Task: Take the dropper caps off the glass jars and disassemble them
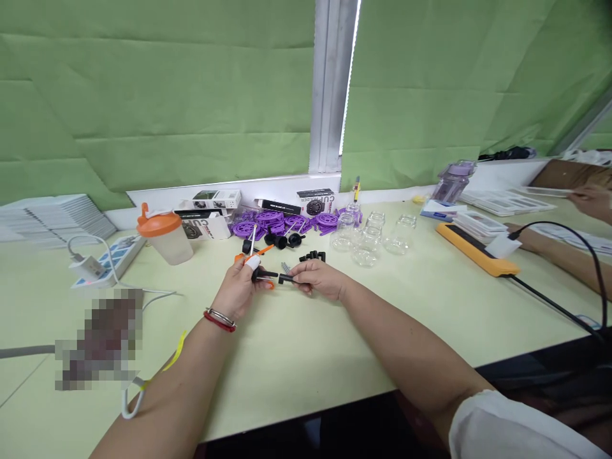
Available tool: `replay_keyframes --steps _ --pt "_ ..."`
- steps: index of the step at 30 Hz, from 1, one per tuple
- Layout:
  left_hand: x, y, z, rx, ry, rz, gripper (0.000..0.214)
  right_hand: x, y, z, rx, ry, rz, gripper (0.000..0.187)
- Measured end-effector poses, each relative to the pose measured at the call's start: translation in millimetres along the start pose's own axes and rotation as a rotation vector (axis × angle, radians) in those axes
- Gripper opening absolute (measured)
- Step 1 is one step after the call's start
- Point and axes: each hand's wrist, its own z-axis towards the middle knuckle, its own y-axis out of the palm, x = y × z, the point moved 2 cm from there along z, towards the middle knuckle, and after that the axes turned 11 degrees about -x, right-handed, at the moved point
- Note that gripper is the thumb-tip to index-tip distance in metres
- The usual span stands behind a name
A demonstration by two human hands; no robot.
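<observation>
My left hand (238,287) is closed around a black part with a straight stem (268,274), which points right. Orange pieces and a thin metal rod (253,241) also show at this hand; their full shape is hidden by the fingers. Something white covers the thumb tip. My right hand (321,278) pinches a small black piece (285,278) close to the stem's end; I cannot tell whether they touch. Just behind the hands lie small black fittings (313,256), a few metal screws (285,266) and black cup-shaped parts (280,241).
Purple plastic parts (270,223) are heaped at the back beside cup holder boxes (205,224). Several clear jars (367,242) stand right of centre. An orange-lidded shaker (167,236) and a power strip (112,260) are left; an orange power strip (471,250) and another person's arm (559,258) are right.
</observation>
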Motion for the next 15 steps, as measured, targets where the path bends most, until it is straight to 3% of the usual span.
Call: replay_keyframes --steps 15 --pt "-3.3 3.4 -1.1 -0.076 -0.028 0.017 0.026 6.0 0.1 -0.1 -0.094 0.021 0.112 0.026"
